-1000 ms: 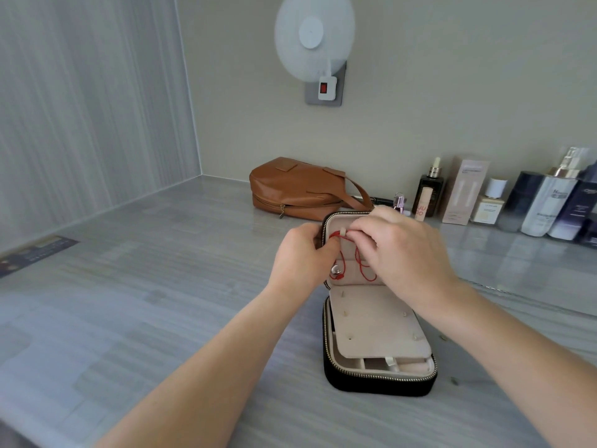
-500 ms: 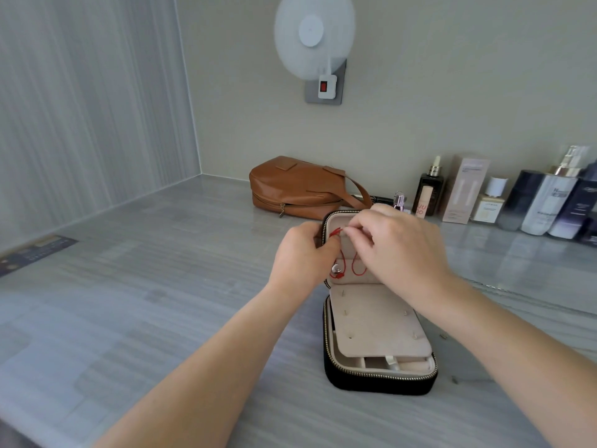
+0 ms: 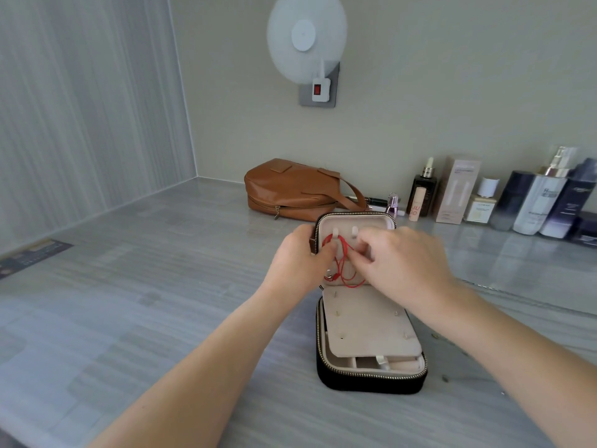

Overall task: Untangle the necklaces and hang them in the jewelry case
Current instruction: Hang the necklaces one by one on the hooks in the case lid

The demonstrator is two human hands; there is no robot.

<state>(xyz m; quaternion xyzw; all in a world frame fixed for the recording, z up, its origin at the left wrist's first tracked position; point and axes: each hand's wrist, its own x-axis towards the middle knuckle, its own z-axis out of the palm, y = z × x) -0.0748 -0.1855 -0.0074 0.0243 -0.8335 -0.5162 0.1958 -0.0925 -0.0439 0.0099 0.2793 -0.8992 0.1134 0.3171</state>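
Observation:
A black zip-around jewelry case stands open on the grey counter, its beige lid upright at the back. A red cord necklace hangs in loops inside the lid from the leftmost hook tab, with a small silver pendant at its lower left. My left hand grips the lid's left edge, its thumb against the cord. My right hand is at the lid's middle and pinches the red cord between its fingertips. A beige flap with small studs lies over the case's bottom half.
A brown leather bag lies behind the case by the wall. Several cosmetic bottles and boxes line the back right. A thin chain lies on the counter right of my right arm. A white fan-shaped device is plugged into the wall socket.
My right hand has dropped lower and to the right, uncovering the top of the lid and two hook tabs. The red cord now hangs in longer loops.

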